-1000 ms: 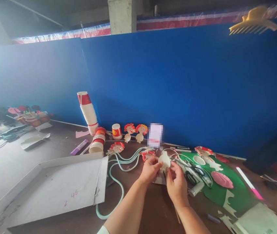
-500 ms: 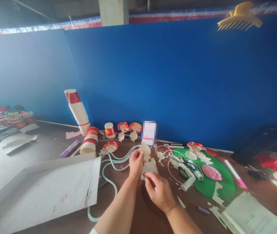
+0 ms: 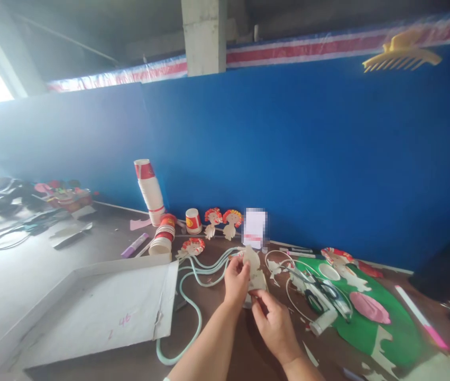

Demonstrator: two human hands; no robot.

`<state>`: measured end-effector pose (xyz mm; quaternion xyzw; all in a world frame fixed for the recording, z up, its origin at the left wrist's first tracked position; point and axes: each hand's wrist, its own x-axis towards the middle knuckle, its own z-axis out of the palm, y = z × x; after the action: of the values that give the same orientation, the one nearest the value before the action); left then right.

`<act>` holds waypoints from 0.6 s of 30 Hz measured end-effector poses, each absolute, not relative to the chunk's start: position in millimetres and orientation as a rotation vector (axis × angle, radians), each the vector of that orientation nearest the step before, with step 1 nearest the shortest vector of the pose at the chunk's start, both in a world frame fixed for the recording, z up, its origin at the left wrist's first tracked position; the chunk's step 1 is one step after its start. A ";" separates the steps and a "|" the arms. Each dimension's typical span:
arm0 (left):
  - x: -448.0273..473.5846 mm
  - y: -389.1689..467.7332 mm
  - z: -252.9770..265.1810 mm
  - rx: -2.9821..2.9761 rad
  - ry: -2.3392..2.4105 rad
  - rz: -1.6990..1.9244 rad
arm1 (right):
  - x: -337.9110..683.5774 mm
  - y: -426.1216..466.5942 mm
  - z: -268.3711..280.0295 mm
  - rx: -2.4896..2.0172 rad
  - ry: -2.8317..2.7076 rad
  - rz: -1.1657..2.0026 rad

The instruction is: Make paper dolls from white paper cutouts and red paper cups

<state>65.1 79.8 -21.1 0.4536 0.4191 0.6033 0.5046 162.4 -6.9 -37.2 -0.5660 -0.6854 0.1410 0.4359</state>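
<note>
A cream paper cutout (image 3: 253,263), with a rounded top and a narrower middle, is held upright over the table in front of me. My left hand (image 3: 236,281) pinches its left edge between thumb and fingers. The fingers of my right hand (image 3: 273,321) are closed on its lower edge. Behind the cutout, a pale block-like thing is mostly hidden. Beyond my hands, paper dolls (image 3: 231,224) with red and yellow fringed hair lean by the blue partition. Another fringed paper head (image 3: 192,247) lies nearer, left of my left hand.
Stacked paper cups (image 3: 151,193) rise beside the partition (image 3: 288,148). A white tray (image 3: 90,312) lies at left, a pale blue cable (image 3: 199,312) beside it. On the right, scissors (image 3: 314,301), paper scraps and a pink piece (image 3: 369,307) rest on or by a green sheet (image 3: 403,338).
The view has swung left and tilted up. The right hand's fingers have come up to the cutout's lower edge; the left hand keeps its pinch on it.
</note>
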 end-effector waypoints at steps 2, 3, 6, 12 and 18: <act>66.4 81.0 -23.5 1.102 1.014 1.478 | 164.5 -5.7 -39.5 -1.398 -1.698 0.314; 66.9 81.2 -24.1 1.094 1.016 1.494 | 165.4 -5.2 -40.4 -1.393 -1.693 0.295; 68.1 77.7 -23.1 1.076 1.020 1.519 | 168.2 -4.1 -42.3 -1.367 -1.671 0.248; 68.6 48.6 -22.3 1.025 1.025 1.397 | 175.7 -1.3 -45.2 -1.349 -1.524 0.186; 69.8 32.3 -33.9 0.980 1.038 1.385 | 178.7 -0.8 -44.7 -1.393 -1.416 0.157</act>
<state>69.8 32.3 -33.9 0.4132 0.4376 0.5839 0.5448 178.7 -0.8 -44.7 -0.5867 -0.5966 0.0663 0.5435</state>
